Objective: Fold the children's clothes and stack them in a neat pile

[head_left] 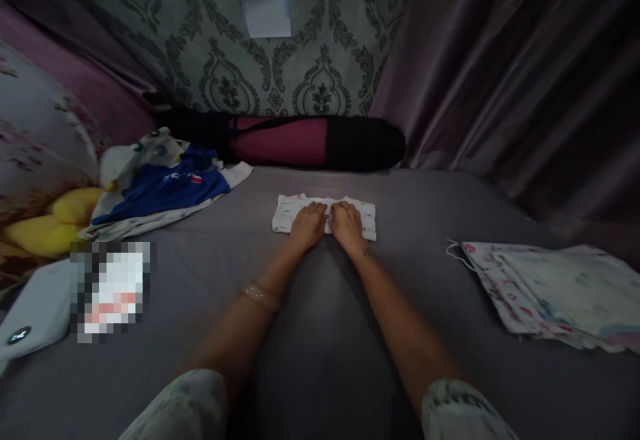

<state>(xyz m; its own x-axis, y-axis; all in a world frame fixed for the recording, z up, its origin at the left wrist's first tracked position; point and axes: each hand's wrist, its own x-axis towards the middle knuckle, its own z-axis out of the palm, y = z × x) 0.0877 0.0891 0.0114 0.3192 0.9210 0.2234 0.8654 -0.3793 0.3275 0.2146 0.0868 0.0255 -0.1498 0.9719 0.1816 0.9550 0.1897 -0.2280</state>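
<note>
A folded white garment [286, 215] with a small scattered print lies as a flat, wide strip on the grey sheet. My left hand [310, 223] is on its middle, palm down, with the fingers bent and closed on the fabric. Close beside it, my right hand [347, 223] grips the same garment just right of centre, its fingers also curled. Only a narrow gap separates the two hands. My palms and fingertips hide the middle of the garment, while its left and right ends show.
Grey sheet [320, 360] spreads all around. On the left are a blue-and-white garment [170, 187], a yellow plush [55, 220], a white device [43, 303] and a pixelated item [115, 290]. Folded printed cloths [560, 293] lie right. A black-and-maroon long bag [280, 141] rests against the wall.
</note>
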